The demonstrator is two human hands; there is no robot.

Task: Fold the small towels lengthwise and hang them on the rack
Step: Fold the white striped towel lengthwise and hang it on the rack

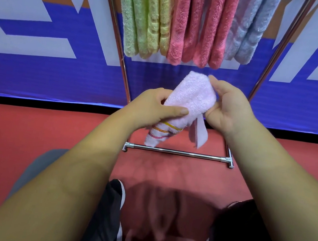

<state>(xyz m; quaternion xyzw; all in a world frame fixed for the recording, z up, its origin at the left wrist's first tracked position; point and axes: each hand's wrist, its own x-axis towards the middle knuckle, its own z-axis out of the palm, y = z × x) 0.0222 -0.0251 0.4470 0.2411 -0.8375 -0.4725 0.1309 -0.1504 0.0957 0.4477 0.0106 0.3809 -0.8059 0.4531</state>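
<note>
A small lilac towel (192,96) with orange and pink stripes near one end is held between both hands in front of the chrome rack (178,152). My left hand (156,105) grips its lower left side, thumb lying across the cloth. My right hand (228,107) pinches its upper right edge with the fingertips. The towel is bunched and folded, its striped end and a loose flap hanging down. Above it, several folded towels hang side by side on the rack: green (135,20), yellow-green (161,19), pink (198,28) and light blue (246,30).
The rack's slanted chrome legs (117,34) run down to a low crossbar on the red floor (32,124). A blue and white banner wall (40,64) stands right behind the rack. My dark trousers and shoes (116,205) are below.
</note>
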